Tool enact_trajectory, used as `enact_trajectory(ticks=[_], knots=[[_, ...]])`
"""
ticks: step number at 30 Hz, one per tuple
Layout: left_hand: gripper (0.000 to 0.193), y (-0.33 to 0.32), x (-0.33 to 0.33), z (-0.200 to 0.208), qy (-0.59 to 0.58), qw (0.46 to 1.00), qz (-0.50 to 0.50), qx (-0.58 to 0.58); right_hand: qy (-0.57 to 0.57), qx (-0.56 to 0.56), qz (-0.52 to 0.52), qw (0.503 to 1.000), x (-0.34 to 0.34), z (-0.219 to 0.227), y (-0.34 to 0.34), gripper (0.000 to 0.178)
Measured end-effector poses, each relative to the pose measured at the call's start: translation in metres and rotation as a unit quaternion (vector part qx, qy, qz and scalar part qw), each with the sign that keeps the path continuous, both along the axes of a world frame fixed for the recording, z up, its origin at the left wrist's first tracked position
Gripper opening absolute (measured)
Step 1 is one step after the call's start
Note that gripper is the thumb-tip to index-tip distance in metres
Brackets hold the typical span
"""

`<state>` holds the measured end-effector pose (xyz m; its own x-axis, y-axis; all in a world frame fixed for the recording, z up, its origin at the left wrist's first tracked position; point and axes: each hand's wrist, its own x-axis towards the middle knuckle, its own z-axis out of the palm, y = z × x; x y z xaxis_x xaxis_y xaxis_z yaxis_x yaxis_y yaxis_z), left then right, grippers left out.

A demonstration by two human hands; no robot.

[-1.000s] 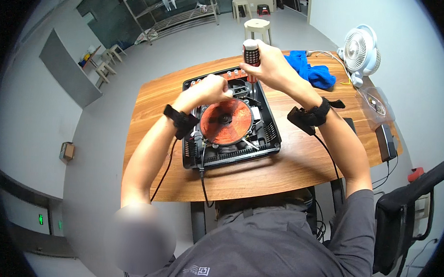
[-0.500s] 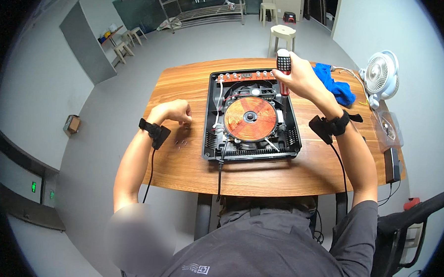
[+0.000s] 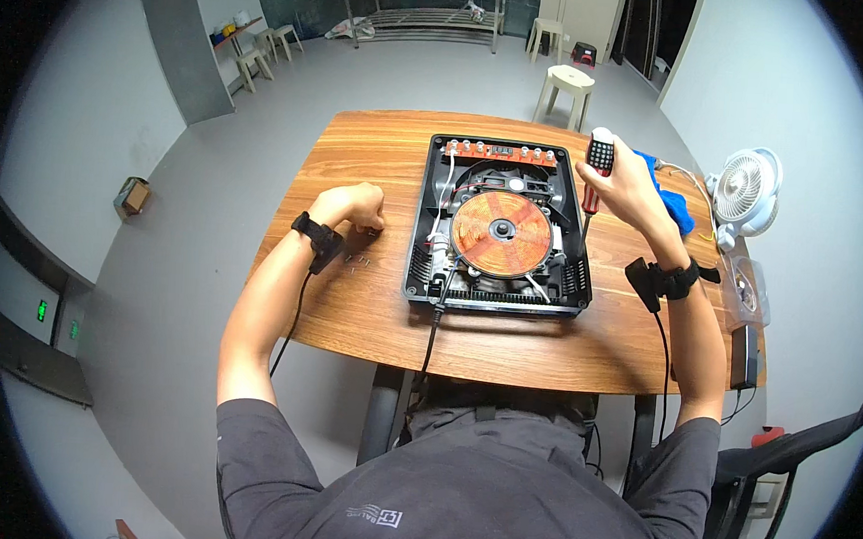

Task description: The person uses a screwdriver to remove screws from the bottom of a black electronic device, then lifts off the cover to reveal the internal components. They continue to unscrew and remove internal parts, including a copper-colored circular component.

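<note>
Here's the right hand (image 3: 628,187), wrapped tight around a red-and-black screwdriver (image 3: 594,180), its shaft slanting down over the right edge of the open black housing (image 3: 507,309). That sits mid-desk (image 3: 543,356), copper coil (image 3: 481,248) facing up. Over left, the left hand (image 3: 359,207) curls low beside small metal pieces (image 3: 358,261); whether it's pinching one, can't tell!

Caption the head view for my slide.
Right hand holding a screwdriver by an opened black appliance with its round coil exposed; left hand near small loose parts on a wooden table.
</note>
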<state>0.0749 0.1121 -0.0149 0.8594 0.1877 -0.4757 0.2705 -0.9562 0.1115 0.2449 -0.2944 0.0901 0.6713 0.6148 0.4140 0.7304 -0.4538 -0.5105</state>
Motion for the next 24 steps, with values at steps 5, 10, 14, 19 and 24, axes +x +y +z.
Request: enact_trajectory(ticks=[5, 10, 14, 19, 24], knots=[[0.028, -0.004, 0.000, 0.011, -0.007, 0.999, -0.008, 0.036, 0.030, 0.015, -0.020, 0.999, 0.002, -0.004, -0.008, 0.043], [0.031, -0.002, -0.004, 0.020, -0.081, 0.995, -0.026, 0.051, 0.005, -0.033, -0.052, 0.998, 0.013, -0.012, -0.016, 0.044], [0.030, -0.021, -0.006, 0.038, -0.137, 0.989, -0.047, 0.043, -0.004, -0.060, -0.063, 0.996, 0.029, -0.029, -0.037, 0.052], [0.027, -0.039, -0.003, 0.041, -0.240, 0.967, -0.079, 0.018, 0.022, -0.166, -0.101, 0.981, 0.052, -0.062, -0.063, 0.056], [0.020, -0.070, 0.003, 0.052, -0.279, 0.953, -0.104, -0.056, 0.086, -0.204, -0.116, 0.968, 0.063, -0.097, -0.069, 0.061]])
